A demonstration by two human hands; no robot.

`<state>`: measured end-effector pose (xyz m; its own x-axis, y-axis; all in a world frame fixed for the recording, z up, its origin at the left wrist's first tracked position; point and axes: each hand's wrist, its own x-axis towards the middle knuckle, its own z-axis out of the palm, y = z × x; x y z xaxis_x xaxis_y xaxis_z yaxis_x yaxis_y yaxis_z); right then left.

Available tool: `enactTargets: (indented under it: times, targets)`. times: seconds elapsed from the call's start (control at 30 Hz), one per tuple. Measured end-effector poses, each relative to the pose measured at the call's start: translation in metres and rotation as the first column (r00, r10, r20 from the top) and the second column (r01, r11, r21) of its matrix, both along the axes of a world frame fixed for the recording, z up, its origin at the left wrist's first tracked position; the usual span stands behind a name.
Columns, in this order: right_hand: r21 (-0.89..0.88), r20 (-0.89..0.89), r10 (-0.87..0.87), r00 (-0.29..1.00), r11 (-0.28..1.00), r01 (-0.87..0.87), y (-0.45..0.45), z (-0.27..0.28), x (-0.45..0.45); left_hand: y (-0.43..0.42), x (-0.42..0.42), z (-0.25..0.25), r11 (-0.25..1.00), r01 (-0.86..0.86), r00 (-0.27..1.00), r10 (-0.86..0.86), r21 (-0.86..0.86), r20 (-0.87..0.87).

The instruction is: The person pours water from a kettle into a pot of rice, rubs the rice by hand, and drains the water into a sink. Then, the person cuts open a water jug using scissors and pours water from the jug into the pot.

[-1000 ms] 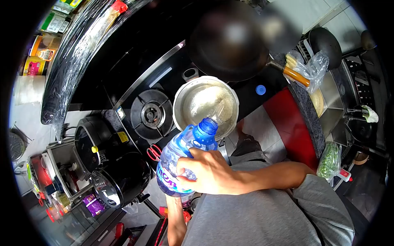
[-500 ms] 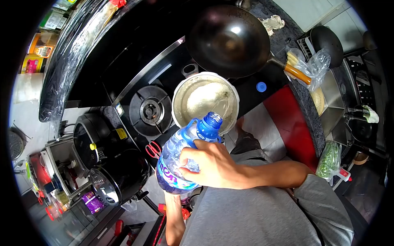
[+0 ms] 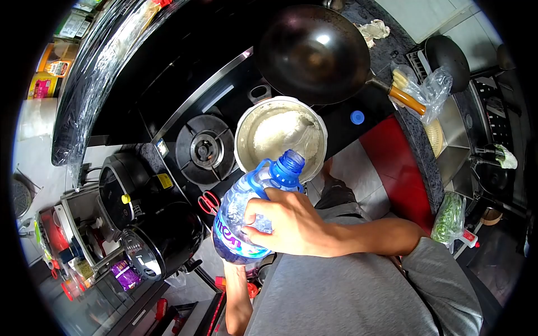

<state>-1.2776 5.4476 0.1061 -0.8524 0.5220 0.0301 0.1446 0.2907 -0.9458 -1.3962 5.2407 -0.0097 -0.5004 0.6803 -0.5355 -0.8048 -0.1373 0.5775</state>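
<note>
My right hand [image 3: 291,221] is wrapped around the side of a large blue-tinted plastic water bottle [image 3: 230,215]. Under the bottle's base is my left hand [image 3: 232,267], its fingers mostly hidden behind the bottle. The uncapped neck tilts over the near edge of a light metal pot [image 3: 242,147]. Inside the pot lies a white heap [image 3: 277,130]; whether it is powder or grains I cannot tell. Clear, glossy water [image 3: 310,139] shows between the bottle mouth and the heap's right side. A blue bottle cap [image 3: 357,117] rests on the black stove top, right of the pot.
A large wok [image 3: 314,53] with a wooden handle stands beyond the pot. Left of the pot is a gas burner [image 3: 205,147], with red-handled scissors [image 3: 209,203] nearby. Black cookers [image 3: 162,241] stand at left, a sink [image 3: 453,162] and bagged green vegetables [image 3: 448,219] at right.
The bottle's neck has shifted slightly forward, and the clear water patch on the heap's right side looks larger. Both hands keep their hold on the bottle.
</note>
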Motion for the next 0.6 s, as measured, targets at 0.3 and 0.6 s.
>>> enactTargets:
  times: [0.3,0.6]
  targets:
    - [0.036,-0.086,-0.026,0.996,0.999,0.029,-0.001,0.0,-0.004,0.005,-0.001,0.002,0.995,0.013,0.991,-0.026,-0.099,-0.132]
    - [-0.027,-0.028,0.008,1.0,1.0,-0.009,0.001,0.001,-0.006,0.002,-0.002,0.007,0.989,-0.045,0.99,0.025,-0.144,-0.14]
